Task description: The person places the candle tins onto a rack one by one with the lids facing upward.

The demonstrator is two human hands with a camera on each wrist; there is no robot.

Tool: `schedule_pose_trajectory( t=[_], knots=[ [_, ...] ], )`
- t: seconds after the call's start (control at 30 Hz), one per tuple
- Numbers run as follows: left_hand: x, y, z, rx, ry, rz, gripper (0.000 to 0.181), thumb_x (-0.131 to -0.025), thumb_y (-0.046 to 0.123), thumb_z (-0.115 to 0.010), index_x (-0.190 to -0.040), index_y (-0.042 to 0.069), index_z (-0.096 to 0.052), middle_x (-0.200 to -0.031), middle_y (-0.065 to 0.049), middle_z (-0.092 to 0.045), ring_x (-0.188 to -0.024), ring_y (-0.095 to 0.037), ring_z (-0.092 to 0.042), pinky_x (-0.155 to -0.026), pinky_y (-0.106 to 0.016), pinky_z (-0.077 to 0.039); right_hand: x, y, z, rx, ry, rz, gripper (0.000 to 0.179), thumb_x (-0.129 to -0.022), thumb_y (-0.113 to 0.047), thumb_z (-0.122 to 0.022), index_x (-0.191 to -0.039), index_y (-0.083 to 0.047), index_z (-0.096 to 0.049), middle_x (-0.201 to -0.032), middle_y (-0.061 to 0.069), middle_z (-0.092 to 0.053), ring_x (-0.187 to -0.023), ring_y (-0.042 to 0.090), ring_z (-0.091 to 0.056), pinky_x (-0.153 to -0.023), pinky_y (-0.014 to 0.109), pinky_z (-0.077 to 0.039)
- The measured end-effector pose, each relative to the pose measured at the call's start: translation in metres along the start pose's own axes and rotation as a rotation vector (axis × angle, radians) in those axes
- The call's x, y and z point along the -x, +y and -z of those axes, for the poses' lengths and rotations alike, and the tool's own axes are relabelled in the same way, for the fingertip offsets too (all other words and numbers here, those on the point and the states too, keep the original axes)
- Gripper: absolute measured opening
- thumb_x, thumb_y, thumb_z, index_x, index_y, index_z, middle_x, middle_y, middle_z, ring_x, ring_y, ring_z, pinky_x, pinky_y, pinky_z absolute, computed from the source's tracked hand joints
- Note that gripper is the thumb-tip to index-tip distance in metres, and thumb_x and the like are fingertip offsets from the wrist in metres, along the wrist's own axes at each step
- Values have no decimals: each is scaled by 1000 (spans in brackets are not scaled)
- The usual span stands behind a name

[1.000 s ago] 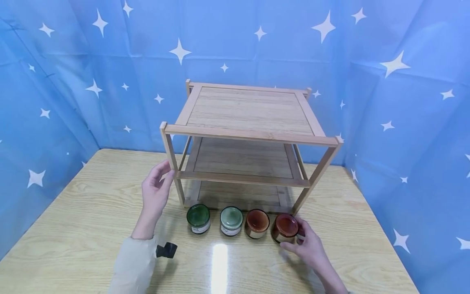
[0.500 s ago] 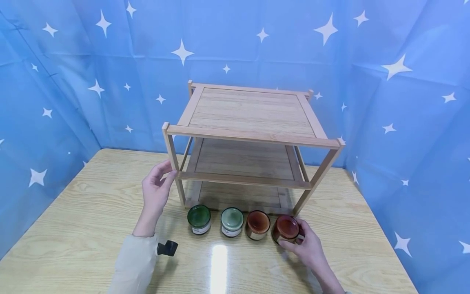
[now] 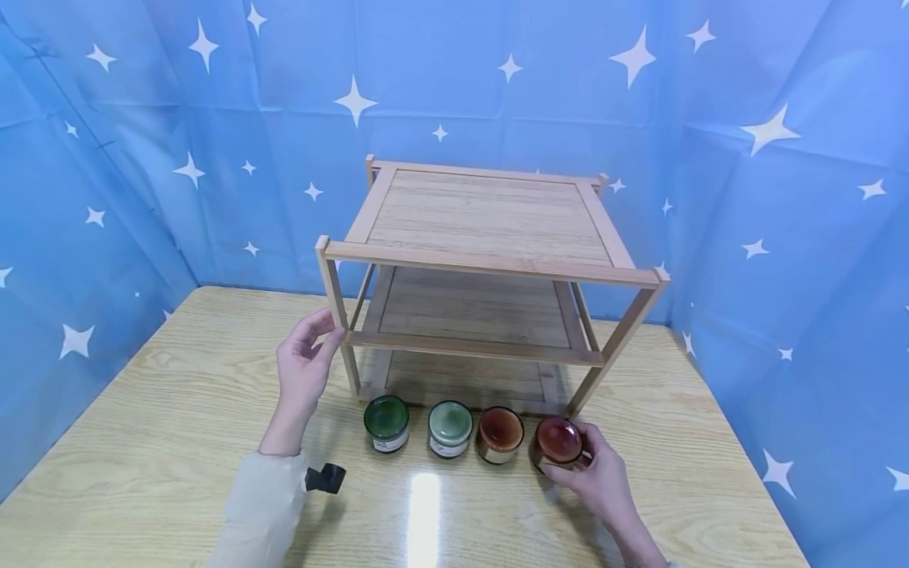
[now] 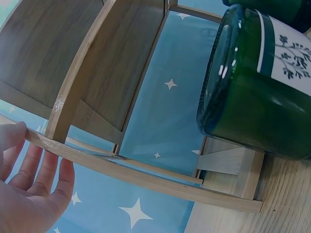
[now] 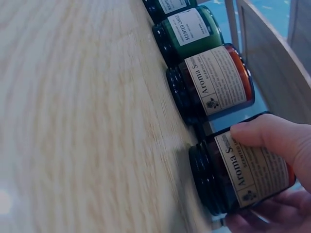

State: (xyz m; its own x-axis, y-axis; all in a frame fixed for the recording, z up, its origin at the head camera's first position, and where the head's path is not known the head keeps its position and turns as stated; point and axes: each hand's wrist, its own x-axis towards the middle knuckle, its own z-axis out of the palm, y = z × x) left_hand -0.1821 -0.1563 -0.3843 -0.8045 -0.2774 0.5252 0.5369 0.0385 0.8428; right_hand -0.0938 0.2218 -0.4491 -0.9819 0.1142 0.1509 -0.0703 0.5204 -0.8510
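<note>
My left hand [image 3: 304,364] grips the left front post of a light wooden rack [image 3: 490,209], thumb on one side and fingers on the other, as the left wrist view also shows. My right hand [image 3: 600,476] holds the rightmost jar, a red-brown scented candle [image 3: 559,439]. In the right wrist view its thumb lies on the cream label and its fingers curl behind the glass. To the left stand an amber candle [image 3: 500,430], a pale green candle [image 3: 450,424] and a dark green candle [image 3: 387,418], in a row before the rack. Label print sits upside down.
The rack has a top, a middle shelf [image 3: 476,312] and a bottom shelf [image 3: 461,377]. Wood-grain table [image 3: 177,442] lies under everything. A blue curtain [image 3: 440,71] with white stars surrounds the back and sides. A black piece [image 3: 325,478] juts from the left sleeve.
The head view has shifted slightly. The red-brown candle has moved a little rightward in my right hand's grip. My left hand stays on the post.
</note>
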Motion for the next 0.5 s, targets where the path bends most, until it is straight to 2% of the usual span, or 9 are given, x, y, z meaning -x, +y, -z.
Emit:
schedule_pose_trajectory(
  t=[0.2, 0.5],
  knots=[
    [0, 0, 0, -1, -2, -3, 24, -88, -16, -57, -111, -21, -54, -94, 14, -64, -92, -5, -61, -83, -18, -51, 1, -4, 7, 27, 32, 42, 62, -61, 0, -88, -114, 5, -57, -108, 17, -66, -93, 1, -58, -79, 16, -50],
    [0, 0, -1, 3, 4, 5, 24, -88, -16, -57, -111, -21, -54, -94, 14, -65, -92, -5, -61, -83, -18, -51, -2, -27, 24, 59, 55, 125, 64, -59, 0, -90, -114, 4, -58, -108, 15, -65, -94, -2, -55, -75, 14, -51]
  ],
)
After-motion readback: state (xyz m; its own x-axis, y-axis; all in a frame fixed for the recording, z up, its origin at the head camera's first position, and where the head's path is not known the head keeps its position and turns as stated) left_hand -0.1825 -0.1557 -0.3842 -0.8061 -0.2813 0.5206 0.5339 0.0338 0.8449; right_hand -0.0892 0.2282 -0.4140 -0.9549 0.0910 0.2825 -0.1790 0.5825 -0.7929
